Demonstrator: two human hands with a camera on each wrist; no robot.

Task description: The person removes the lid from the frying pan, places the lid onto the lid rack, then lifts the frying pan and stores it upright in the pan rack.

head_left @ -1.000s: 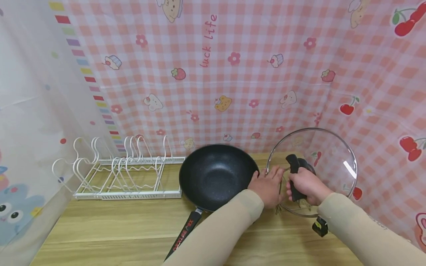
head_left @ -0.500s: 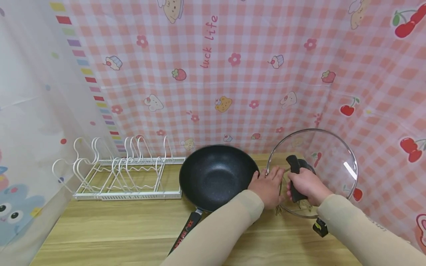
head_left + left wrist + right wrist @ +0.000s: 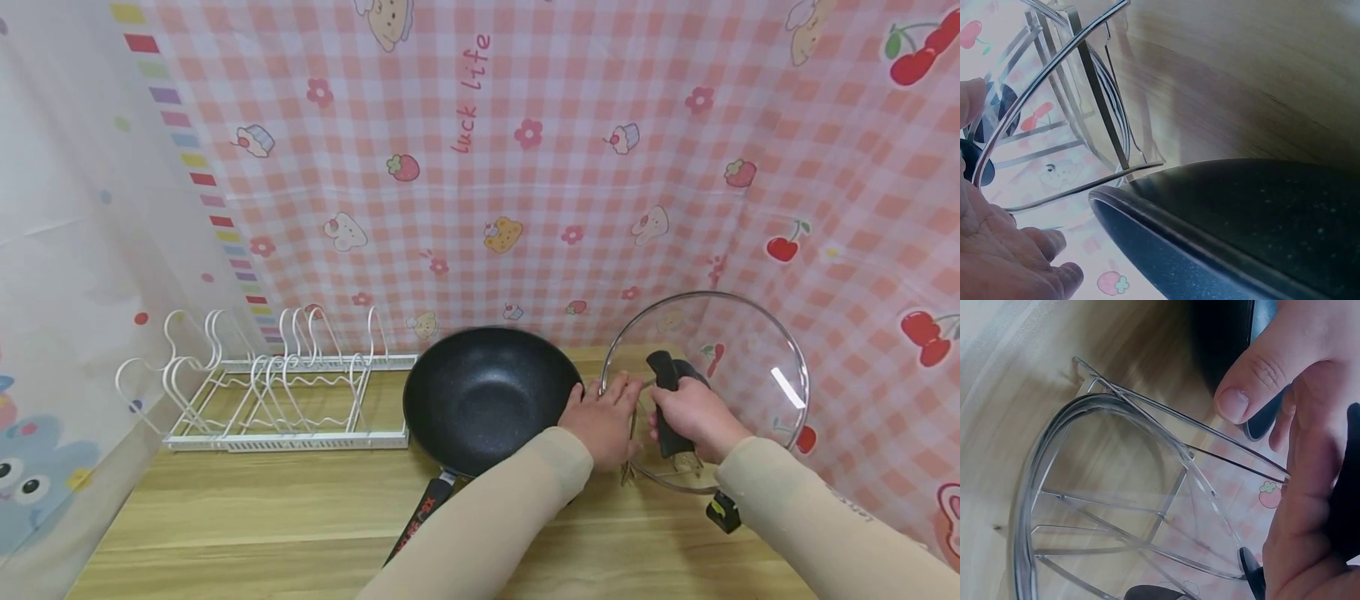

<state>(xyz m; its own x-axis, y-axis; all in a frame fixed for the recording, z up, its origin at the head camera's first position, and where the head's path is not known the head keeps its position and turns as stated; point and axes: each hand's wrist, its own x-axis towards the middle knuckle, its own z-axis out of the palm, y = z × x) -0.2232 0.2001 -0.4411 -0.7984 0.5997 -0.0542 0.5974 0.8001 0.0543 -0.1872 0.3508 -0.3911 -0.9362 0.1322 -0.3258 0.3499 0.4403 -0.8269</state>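
Observation:
My right hand (image 3: 697, 417) grips the black handle (image 3: 662, 368) of a large clear glass lid (image 3: 761, 354) with a metal rim. The lid stands tilted on edge at the right, against a thin metal wire stand (image 3: 1102, 103). Just left of it, my left hand (image 3: 606, 421) lies with its fingers extended, between the lid's rim and a black wok (image 3: 491, 404). Whether its fingertips touch the rim or the stand, I cannot tell. The wok sits on the table, its handle (image 3: 420, 517) pointing toward me and partly hidden by my left sleeve.
A white wire rack (image 3: 318, 440) with upright loops stands left of the wok. Beneath everything is a wooden table (image 3: 247, 517). A pink checked cloth (image 3: 465, 208) hangs close behind, and more cloth closes in the right side.
The lid and my right hand have shifted very slightly right and down. My left hand and the wok have stayed in place.

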